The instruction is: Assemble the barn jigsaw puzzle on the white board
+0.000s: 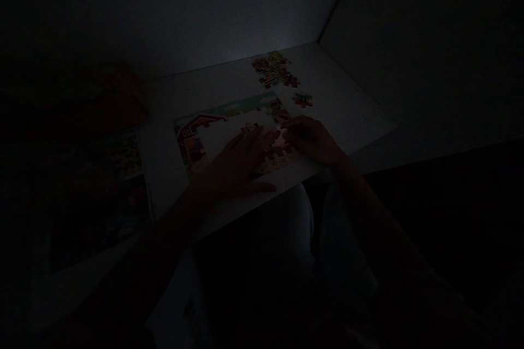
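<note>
Though the room is very dim, a pale table [352, 114] can be made out, pushed into the corner where two bare walls [184, 16] meet, with the seated person's light-trousered knees [286, 229] tucked under its near edge. Spread across the middle of the tabletop lies a partly built jigsaw puzzle [229, 125]: its border and a red barn on the left side are done, a strip of sky runs along the far edge, a white fence shows at the near edge, and a wide blank gap sits in the centre. At the left end of the table, almost lost in shadow, lies what looks like a printed picture or box lid [123, 155], too dark to read. Farther back, near the corner, a heap of loose pieces [273, 70] rests well apart from the puzzle, and a small joined clump of pieces [303, 100] sits between that heap and the puzzle's right end. The left hand [239, 161] lies flat on the puzzle, fingers spread and pressing on the near part, thumb out along the table's edge. The right hand [313, 139] is curled just beside it, fingertips drawn together at the puzzle's right portion; whether they pinch a piece I cannot tell in this light. Both hands nearly meet at their fingertips over a pinkish patch [280, 139] of the picture.
</note>
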A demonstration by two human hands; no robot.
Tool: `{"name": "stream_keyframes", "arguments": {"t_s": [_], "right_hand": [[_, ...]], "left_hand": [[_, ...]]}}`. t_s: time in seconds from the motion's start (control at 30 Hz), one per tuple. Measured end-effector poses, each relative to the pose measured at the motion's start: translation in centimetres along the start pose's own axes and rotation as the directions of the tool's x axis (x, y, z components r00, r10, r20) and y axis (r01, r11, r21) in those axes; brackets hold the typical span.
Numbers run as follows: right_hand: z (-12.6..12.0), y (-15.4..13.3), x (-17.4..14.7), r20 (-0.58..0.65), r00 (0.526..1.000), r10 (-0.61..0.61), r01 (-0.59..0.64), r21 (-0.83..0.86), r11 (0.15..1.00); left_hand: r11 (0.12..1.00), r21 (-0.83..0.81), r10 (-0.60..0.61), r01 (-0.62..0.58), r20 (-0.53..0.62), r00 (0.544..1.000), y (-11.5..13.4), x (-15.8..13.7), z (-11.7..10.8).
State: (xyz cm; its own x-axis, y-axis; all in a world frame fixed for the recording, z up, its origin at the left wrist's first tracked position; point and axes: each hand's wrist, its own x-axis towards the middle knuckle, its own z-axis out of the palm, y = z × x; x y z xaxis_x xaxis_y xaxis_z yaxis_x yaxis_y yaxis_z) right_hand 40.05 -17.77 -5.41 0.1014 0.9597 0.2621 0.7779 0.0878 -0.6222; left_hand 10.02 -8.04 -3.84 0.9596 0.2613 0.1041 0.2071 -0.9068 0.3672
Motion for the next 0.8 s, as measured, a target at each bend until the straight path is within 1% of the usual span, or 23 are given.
{"name": "stream_keyframes", "arguments": {"t_s": [0.07, 0.1, 0.13, 0.2, 0.3, 0.4, 0.53, 0.67, 0.8], "right_hand": [[-0.1, 0.3, -0.2, -0.024, 0.999, 0.045, -0.039, 0.234, 0.971], [-0.2, 0.5, -0.2, -0.041, 0.998, 0.056, -0.041, 0.310, 0.950], [-0.3, 0.6, -0.3, -0.066, 0.996, 0.061, -0.035, 0.339, 0.940], [-0.5, 0.9, -0.4, -0.094, 0.994, 0.060, -0.024, 0.350, 0.937], [-0.6, 1.1, -0.5, -0.070, 0.994, 0.079, -0.048, 0.369, 0.928], [-0.5, 0.8, -0.4, -0.047, 0.995, 0.091, -0.066, 0.391, 0.918], [-0.3, 0.5, -0.3, -0.003, 0.997, 0.078, -0.071, 0.378, 0.923], [-0.2, 0.6, -0.2, 0.054, 0.996, 0.065, -0.079, 0.339, 0.937], [0.1, 0.8, -0.1, 0.060, 0.996, 0.061, -0.077, 0.308, 0.948]], "left_hand": [[1.000, -0.001, -0.001, 0.001, -0.009, 1.000, -0.1, 0.0, 0.2], [1.000, 0.003, -0.002, 0.002, -0.007, 1.000, -0.2, 0.0, 0.2], [1.000, 0.010, -0.003, 0.003, -0.003, 1.000, -0.1, 0.0, 0.2], [1.000, 0.028, -0.009, 0.008, 0.010, 1.000, -0.1, 0.0, 0.2], [0.999, 0.039, -0.024, 0.023, 0.015, 1.000, 0.1, 0.1, 0.2], [1.000, 0.020, -0.024, 0.024, -0.011, 1.000, 0.3, 0.2, 0.0], [1.000, -0.008, 0.002, -0.002, -0.058, 0.998, 0.5, 0.3, -0.7], [0.999, 0.017, 0.047, -0.046, -0.015, 0.999, 0.6, 0.3, -1.0], [0.994, 0.046, 0.099, -0.100, 0.011, 0.995, 0.4, 0.2, -0.6]]}}
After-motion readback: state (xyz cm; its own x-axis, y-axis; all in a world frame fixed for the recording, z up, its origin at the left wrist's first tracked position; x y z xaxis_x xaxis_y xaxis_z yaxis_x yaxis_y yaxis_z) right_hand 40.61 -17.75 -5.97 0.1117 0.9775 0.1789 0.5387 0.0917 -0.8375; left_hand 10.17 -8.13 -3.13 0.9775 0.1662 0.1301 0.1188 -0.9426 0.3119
